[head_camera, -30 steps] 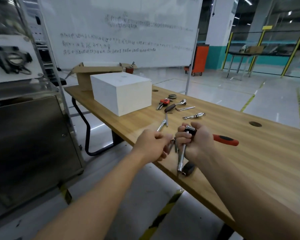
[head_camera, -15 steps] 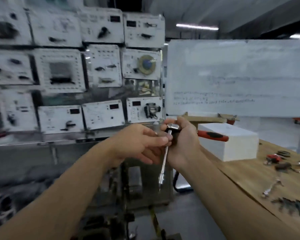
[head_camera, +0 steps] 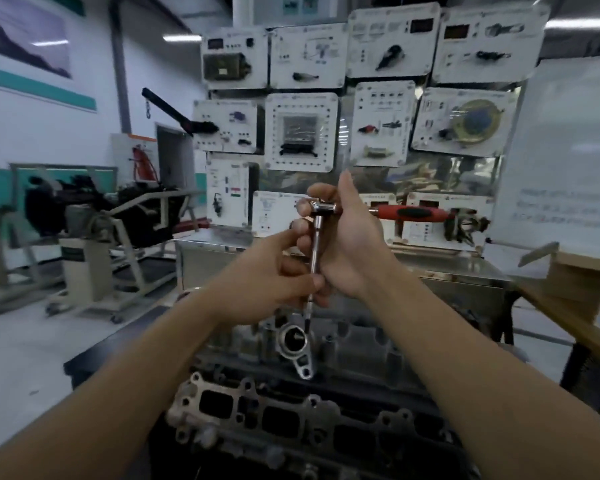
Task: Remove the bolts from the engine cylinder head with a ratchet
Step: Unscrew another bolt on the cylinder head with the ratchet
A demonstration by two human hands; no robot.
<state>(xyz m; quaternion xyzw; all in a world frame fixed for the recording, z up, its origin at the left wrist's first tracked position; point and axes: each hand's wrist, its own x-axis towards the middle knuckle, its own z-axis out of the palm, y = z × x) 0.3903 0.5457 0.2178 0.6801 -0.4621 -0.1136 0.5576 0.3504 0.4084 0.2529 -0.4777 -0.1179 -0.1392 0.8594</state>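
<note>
Holding the ratchet above the cylinder head, the right hand wraps its head while the left hand pinches the extension bar, apparently near its lower end.

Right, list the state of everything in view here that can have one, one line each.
ratchet: held up in the air, extension bar pointing down, red handle out to the right
extension bar: fitted to the ratchet head, tip above the engine, not on a bolt
right hand: closed round the ratchet head
left hand: fingers pinching the extension bar low down
engine cylinder head: below the hands, untouched
</note>
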